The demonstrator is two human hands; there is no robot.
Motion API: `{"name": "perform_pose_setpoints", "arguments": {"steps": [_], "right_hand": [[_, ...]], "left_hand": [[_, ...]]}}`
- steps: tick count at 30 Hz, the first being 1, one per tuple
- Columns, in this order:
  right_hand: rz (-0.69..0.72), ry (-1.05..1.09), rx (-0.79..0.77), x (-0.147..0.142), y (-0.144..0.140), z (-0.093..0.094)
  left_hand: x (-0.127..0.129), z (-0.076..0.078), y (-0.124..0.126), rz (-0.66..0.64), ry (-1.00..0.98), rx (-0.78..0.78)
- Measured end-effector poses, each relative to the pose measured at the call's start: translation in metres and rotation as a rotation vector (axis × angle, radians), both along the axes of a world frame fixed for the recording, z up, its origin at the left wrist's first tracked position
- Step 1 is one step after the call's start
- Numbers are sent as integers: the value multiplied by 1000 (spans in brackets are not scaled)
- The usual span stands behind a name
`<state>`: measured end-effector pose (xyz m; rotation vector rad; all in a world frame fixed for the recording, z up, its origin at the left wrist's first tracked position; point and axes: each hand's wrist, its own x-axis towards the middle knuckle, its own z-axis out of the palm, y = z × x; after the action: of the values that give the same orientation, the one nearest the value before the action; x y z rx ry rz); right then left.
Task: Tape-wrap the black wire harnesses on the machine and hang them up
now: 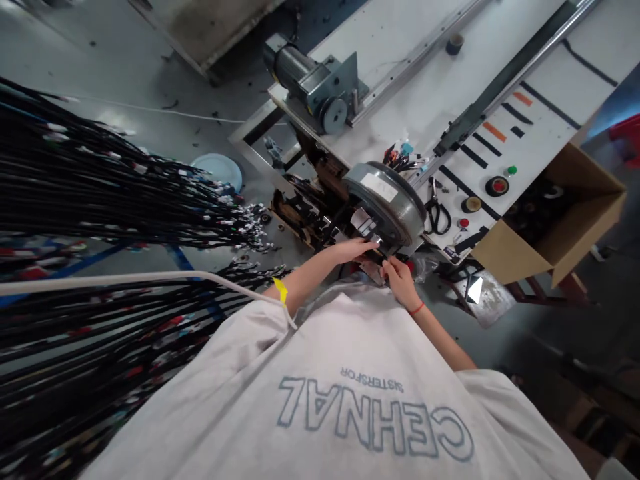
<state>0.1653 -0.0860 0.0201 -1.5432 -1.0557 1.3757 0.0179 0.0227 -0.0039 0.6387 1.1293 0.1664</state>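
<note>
We record the round drum (pixel 387 200) just beyond the fingers (pixel 367 245) as grey metal with a dull, worn sheen and a dark rubbery rim; a pale paper label sits on its face. The clamp block (pixel 364 223) touching the fingertips looks like bright, bare metal. Beyond the fingers, the worktop (pixel 440 100) is white-painted, matt and scuffed, with black and orange tape strips. The motor (pixel 310 80) further beyond is grey metal, lightly glossy. To the right of the fingers, the box (pixel 575 220) is plain brown cardboard. Left of the fingers, the cable bundles (pixel 100 180) show black, smooth plastic sheathing. The shirt (pixel 350 387) is soft, matt cloth.
</note>
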Motion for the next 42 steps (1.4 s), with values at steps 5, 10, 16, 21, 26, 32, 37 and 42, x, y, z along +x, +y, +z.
{"name": "perform_pose_setpoints", "arguments": {"steps": [5, 10, 16, 21, 26, 32, 37, 42], "right_hand": [[39, -60, 0, 29, -31, 17], [101, -87, 13, 42, -46, 31], [84, -38, -23, 36, -47, 29], [64, 24, -34, 29, -37, 26], [-104, 180, -15, 10, -12, 14], [-260, 303, -23, -9, 9, -2], [-266, 173, 18, 0, 14, -4], [-164, -235, 203, -2, 23, 17]], "left_hand": [[13, -12, 1, -63, 73, 259], [23, -17, -11, 51, -10, 93], [27, -16, -30, 117, -76, 228], [24, -18, -28, 124, -84, 275], [-1, -15, -34, 314, -154, 106], [-2, -4, -55, 336, -304, -50], [22, 4, -47, 381, -231, 114], [2, 4, -26, 242, -156, 61]]}}
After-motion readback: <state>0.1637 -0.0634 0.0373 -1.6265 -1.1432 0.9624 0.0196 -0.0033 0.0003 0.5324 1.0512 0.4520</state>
